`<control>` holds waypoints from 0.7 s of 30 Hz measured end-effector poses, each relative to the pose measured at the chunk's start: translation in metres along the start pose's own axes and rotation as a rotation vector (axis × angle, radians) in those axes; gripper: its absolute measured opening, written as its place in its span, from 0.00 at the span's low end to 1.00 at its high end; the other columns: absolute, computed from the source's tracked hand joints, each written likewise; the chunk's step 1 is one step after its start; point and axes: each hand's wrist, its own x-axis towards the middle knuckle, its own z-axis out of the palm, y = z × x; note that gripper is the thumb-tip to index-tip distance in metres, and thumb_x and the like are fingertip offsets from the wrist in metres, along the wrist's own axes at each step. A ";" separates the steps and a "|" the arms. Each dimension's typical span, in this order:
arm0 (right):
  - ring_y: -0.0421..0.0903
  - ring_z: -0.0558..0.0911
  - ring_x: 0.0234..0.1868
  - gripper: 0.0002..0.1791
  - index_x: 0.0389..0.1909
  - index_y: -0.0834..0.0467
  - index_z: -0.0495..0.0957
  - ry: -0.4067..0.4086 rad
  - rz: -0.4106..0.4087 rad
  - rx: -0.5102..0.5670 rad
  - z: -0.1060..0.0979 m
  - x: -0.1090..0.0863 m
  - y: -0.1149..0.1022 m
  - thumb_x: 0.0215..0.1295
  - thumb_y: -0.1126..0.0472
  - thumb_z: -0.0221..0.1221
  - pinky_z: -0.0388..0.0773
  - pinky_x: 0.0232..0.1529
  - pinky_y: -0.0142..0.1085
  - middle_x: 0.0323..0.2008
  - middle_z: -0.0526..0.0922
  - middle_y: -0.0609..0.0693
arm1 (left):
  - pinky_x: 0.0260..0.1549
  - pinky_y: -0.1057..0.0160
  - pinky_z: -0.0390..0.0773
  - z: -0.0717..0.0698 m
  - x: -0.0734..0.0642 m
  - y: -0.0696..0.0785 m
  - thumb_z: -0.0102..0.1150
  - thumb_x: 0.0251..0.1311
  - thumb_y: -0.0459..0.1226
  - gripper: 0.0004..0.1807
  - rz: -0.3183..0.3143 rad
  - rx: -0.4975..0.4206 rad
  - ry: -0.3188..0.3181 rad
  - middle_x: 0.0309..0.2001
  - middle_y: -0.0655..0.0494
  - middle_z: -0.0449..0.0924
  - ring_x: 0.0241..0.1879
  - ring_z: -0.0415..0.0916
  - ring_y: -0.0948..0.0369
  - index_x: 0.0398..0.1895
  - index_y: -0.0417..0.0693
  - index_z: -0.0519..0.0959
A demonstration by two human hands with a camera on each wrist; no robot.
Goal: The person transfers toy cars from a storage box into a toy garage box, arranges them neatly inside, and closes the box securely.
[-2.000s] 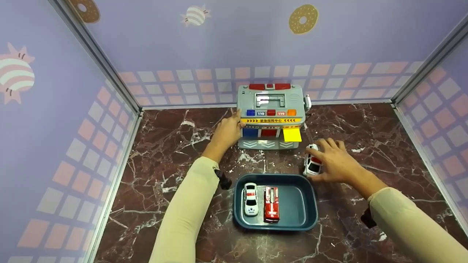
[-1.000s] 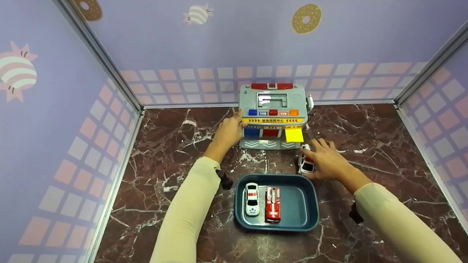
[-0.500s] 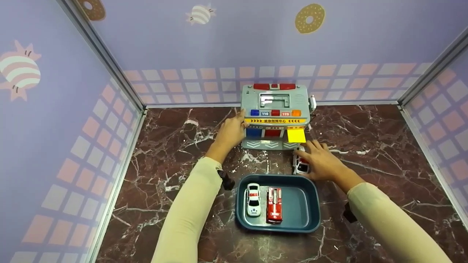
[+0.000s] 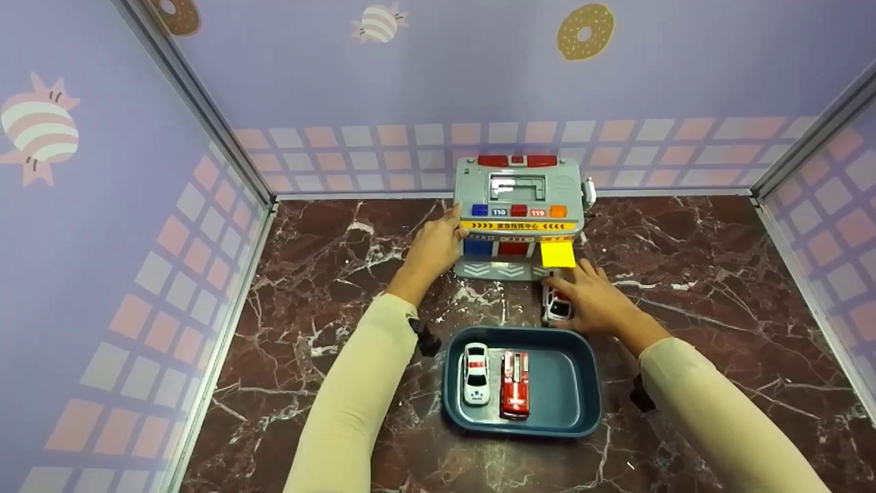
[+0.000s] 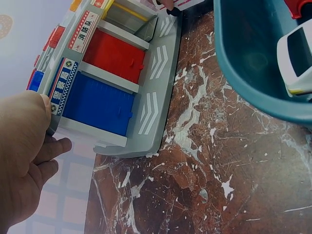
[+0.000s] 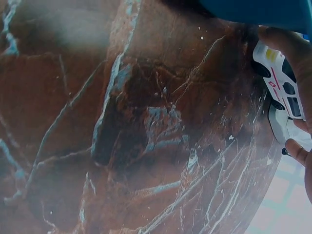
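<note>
A grey toy garage [image 4: 518, 226] with blue, red and yellow doors stands near the back wall; its yellow door [image 4: 558, 254] is swung up and out. My left hand [image 4: 434, 248] grips the garage's left side, thumb at the roof edge and fingers bent beneath in the left wrist view. My right hand [image 4: 599, 299] holds a white toy car [image 4: 560, 308] with red markings between thumb and fingers. The car's front end is at the right end of the garage's ramp [image 4: 506, 271], below the yellow door. Fingers cover part of the car.
A dark teal tray [image 4: 588, 411] sits just in front of the garage, close behind the held car. Inside it lie a white toy police car [image 4: 476, 375] and a red toy fire engine [image 4: 514, 385]. Patterned walls enclose the marbled tabletop [image 4: 328, 287].
My right hand has moved the white toy car leftward over the table, from right of the garage to the ramp's right end. My left hand keeps its grip on the garage.
</note>
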 end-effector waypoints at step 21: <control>0.79 0.69 0.76 0.46 0.77 0.52 0.77 -0.025 -0.001 0.043 0.000 0.008 -0.006 0.60 0.43 0.81 0.66 0.73 0.79 0.62 0.81 0.73 | 0.70 0.43 0.81 0.001 -0.001 -0.001 0.54 0.85 0.46 0.34 0.010 -0.011 0.021 0.80 0.44 0.73 0.70 0.82 0.40 0.87 0.43 0.63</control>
